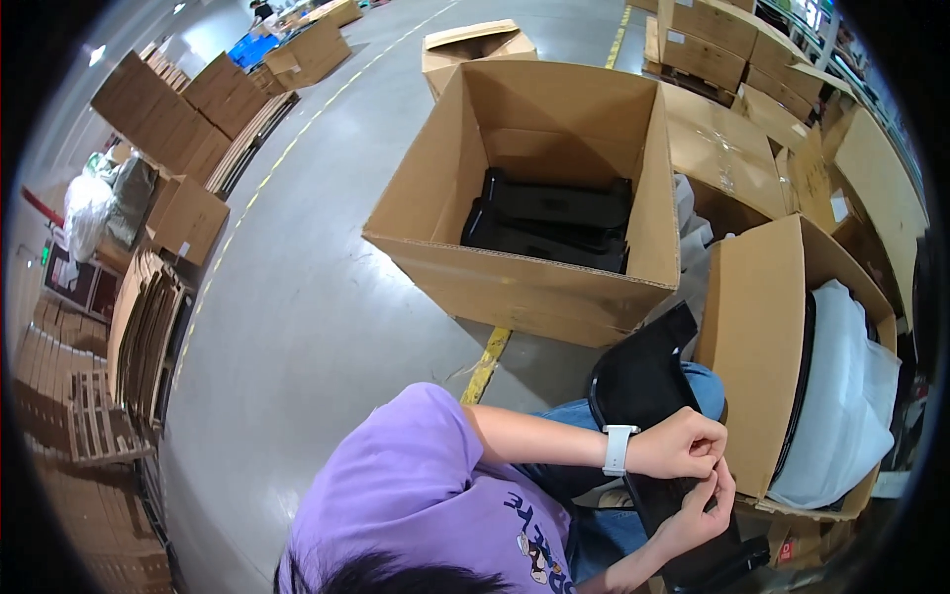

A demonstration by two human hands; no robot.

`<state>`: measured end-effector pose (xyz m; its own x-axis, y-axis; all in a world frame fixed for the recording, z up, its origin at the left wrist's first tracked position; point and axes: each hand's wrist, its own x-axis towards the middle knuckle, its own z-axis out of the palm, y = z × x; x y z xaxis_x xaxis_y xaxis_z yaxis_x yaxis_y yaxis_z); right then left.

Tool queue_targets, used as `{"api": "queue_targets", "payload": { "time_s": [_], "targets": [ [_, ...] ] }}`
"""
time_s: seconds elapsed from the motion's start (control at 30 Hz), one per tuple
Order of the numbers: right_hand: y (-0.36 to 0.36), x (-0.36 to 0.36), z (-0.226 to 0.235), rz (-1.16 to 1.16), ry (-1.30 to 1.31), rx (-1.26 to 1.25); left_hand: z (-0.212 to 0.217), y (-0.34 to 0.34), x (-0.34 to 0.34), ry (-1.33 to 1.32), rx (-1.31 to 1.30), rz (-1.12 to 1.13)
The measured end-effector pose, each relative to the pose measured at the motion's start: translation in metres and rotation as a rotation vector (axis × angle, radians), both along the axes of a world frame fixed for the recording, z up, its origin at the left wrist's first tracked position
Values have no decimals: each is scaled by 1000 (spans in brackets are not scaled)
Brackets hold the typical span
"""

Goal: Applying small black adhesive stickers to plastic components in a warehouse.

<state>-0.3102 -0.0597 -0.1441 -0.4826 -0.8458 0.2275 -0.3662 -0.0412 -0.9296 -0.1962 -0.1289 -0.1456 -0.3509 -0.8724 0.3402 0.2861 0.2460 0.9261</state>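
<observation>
A long black plastic panel with a curved, flared end lies across my lap, over my jeans. My left hand, with a pale watch on its wrist, is closed in a pinch above the panel. Just below it my right hand is also pinched, its fingertips close against the left ones. Whatever sits between the fingertips is too small or hidden to make out. In front of me stands an open cardboard box, with several similar black plastic parts at its bottom.
Close on my right, an open carton holds parts wrapped in white foam sheet. Closed cartons stand behind it. A smaller box is beyond the large one. Flattened cardboard and pallets line the left side.
</observation>
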Motion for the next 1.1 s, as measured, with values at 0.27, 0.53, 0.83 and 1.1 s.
{"api": "queue_targets", "payload": {
  "time_s": [0.27, 0.53, 0.83, 1.1],
  "targets": [
    [14, -20, -7, 115, -297, 103, 0, -2, 5, -75, -150, -93],
    [6, -18, 3, 74, -937, -37, -1, -8, 17, -90, 3, 17],
    [32, -31, 0, -224, -278, -14, -16, -8, 16, 347, 463, -551],
    [27, -14, 6, -52, 552, -291, 5, 5, 0, 28, 844, -571]
  ]
}}
